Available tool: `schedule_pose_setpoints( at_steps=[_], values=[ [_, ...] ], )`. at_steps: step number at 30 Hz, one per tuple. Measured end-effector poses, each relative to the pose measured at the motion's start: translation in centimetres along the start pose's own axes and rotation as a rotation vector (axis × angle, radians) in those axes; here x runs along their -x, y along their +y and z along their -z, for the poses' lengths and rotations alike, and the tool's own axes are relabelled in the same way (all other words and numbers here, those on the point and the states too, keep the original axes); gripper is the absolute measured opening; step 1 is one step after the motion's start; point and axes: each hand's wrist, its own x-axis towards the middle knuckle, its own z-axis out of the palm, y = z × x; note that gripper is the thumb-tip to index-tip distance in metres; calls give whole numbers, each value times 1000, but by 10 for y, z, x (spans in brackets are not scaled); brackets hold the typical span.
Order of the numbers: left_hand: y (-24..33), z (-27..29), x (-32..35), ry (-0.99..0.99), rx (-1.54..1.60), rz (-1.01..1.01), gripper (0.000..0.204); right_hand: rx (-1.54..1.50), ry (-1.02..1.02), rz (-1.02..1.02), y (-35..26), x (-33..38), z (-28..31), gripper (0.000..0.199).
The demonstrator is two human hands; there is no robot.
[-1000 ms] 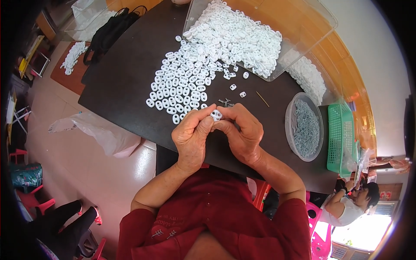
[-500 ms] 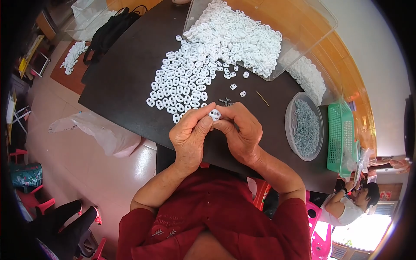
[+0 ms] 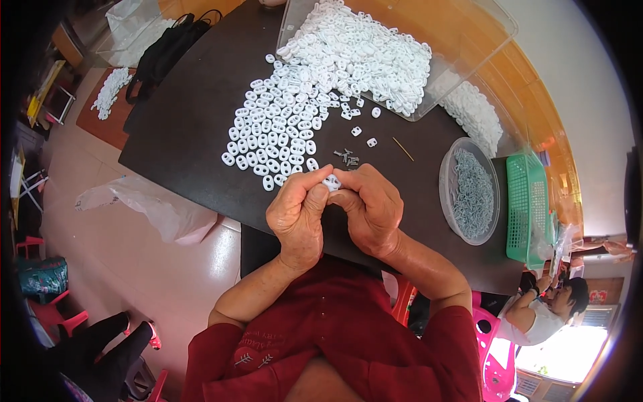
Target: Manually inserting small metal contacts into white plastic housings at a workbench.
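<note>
Between the fingertips of both hands is a small white oval plastic piece with holes (image 3: 331,181). My left hand (image 3: 297,213) pinches its left side with thumb and forefinger; my right hand (image 3: 372,204) pinches the right side. The fingertips cover its edges. Just beyond my hands lie a few small grey metal pins (image 3: 347,159). Several white two-holed pieces (image 3: 271,130) are spread on the dark table (image 3: 194,120) ahead and to the left, trailing from a heap of similar pieces (image 3: 365,57) in a clear tipped bin (image 3: 462,63).
On the right stand a round clear tub (image 3: 497,194) of grey metal parts and a green plastic basket (image 3: 526,208). A thin brass-coloured stick (image 3: 403,149) lies nearby. Another person (image 3: 536,315) sits at far right. A black bag (image 3: 174,57) is at the far left.
The held white piece has tilted between my fingertips, and its holes show less. My left hand has shifted slightly right. The table's contents appear slightly shifted in the view.
</note>
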Motion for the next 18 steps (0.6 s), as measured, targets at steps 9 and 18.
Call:
schedule_pose_setpoints(
  at_steps=[9, 18],
  values=[
    [-11, -8, 3, -18, -9, -25, 15, 17, -2, 0, 4, 3, 8, 25],
    [6, -21, 1, -244, 53, 184, 29, -76, -65, -551, 10, -1, 54, 13]
  ],
)
